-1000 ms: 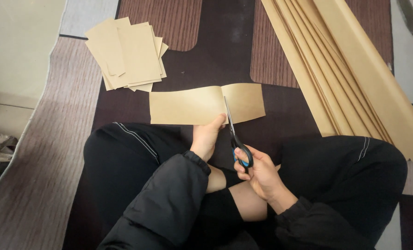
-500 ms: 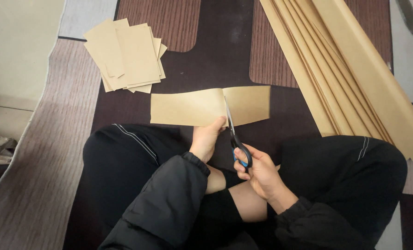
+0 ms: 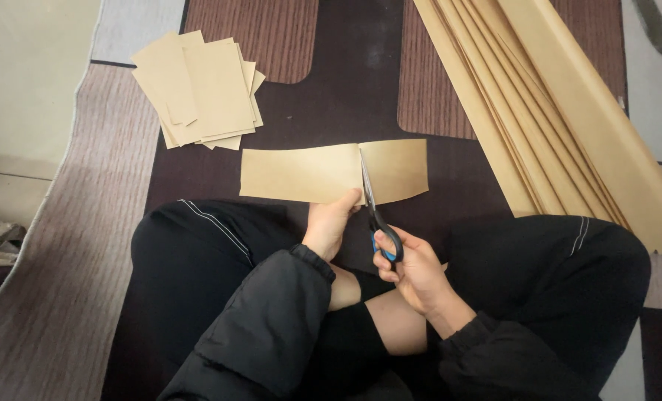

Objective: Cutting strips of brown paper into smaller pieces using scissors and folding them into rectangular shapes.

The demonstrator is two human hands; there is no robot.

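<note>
A strip of brown paper (image 3: pixel 301 172) lies on the dark rug in front of my crossed legs. My left hand (image 3: pixel 331 223) pinches its near edge just left of the cut. My right hand (image 3: pixel 409 263) grips black scissors (image 3: pixel 370 199) with blue-lined handles. Their blades run up through the strip, almost to its far edge. The part of the strip right of the blades (image 3: pixel 396 169) lies flat on the rug.
A stack of cut brown paper pieces (image 3: pixel 201 93) lies at the far left. A long folded bundle of brown paper (image 3: pixel 554 104) runs diagonally on the right. A knife-like tool with a wooden handle (image 3: pixel 661 41) lies at the top right corner.
The scissor blades have advanced farther across the strip, lengthening the cut towards the far edge. My left hand has stayed on the near edge.
</note>
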